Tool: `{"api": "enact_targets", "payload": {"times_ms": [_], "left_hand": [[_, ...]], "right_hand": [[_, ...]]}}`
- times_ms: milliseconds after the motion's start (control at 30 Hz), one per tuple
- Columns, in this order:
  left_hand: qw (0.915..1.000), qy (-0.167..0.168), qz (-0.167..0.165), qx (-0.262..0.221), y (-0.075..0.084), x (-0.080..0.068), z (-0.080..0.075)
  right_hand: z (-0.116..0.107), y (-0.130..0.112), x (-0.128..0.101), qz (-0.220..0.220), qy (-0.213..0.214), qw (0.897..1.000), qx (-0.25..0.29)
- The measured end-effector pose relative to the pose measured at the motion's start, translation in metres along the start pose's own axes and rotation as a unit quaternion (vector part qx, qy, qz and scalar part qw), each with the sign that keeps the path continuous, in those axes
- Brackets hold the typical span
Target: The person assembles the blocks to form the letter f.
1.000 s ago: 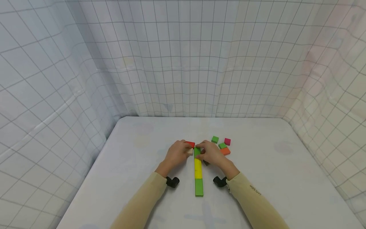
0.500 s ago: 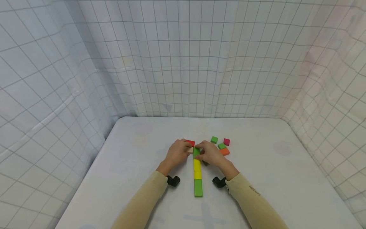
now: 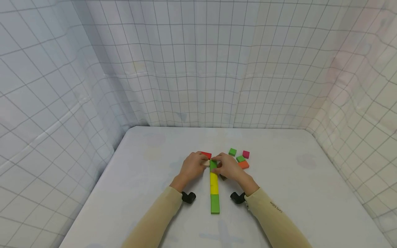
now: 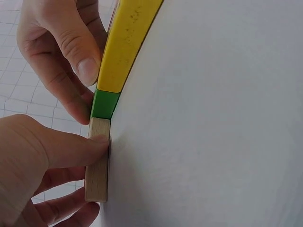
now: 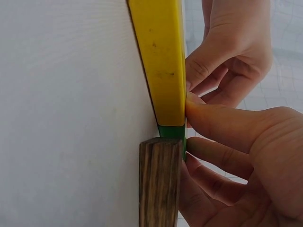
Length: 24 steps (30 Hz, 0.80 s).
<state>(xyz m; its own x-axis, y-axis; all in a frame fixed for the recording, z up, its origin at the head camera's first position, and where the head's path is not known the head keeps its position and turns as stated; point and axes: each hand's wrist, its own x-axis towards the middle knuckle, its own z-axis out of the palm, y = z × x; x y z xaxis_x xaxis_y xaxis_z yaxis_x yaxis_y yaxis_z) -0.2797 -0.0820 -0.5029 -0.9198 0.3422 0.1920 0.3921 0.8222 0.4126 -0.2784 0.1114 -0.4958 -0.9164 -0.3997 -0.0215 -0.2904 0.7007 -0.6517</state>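
A row of flat blocks lies on the white table (image 3: pixel 145 193): a green block (image 3: pixel 215 204) nearest me, a long yellow block (image 3: pixel 214 183), then a small green block (image 3: pixel 213 164). My left hand (image 3: pixel 204 163) pinches a pale wooden block (image 4: pixel 98 161) and holds it against the left side of the small green block (image 4: pixel 105 104). My right hand (image 3: pixel 217 165) pinches that green block (image 5: pixel 171 132) from the right, beside the yellow block (image 5: pixel 161 61). A dark wooden block (image 5: pixel 160 184) lies under my right palm. A red block (image 3: pixel 205 154) sits just beyond my left fingers.
Loose blocks lie to the right of my right hand: two small green blocks (image 3: pixel 232 152) (image 3: pixel 240 158), a magenta one (image 3: pixel 246 154) and an orange one (image 3: pixel 243 165). Checked white cloth (image 3: pixel 198 69) walls the table on three sides.
Both hands stay at the far end of the row, still holding their blocks. Only the view has shifted slightly.
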Motion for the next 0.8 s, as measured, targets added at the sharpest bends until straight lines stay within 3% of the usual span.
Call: {"api": "enact_targets", "payload": {"times_ms": [800], "left_hand": [[1.0000,-0.007,-0.003,-0.002,-0.0028,-0.0008,0.0019]], "right_hand": [[0.0004,0.0022,0.0000,-0.009,0.008,1.000,0.001]]}}
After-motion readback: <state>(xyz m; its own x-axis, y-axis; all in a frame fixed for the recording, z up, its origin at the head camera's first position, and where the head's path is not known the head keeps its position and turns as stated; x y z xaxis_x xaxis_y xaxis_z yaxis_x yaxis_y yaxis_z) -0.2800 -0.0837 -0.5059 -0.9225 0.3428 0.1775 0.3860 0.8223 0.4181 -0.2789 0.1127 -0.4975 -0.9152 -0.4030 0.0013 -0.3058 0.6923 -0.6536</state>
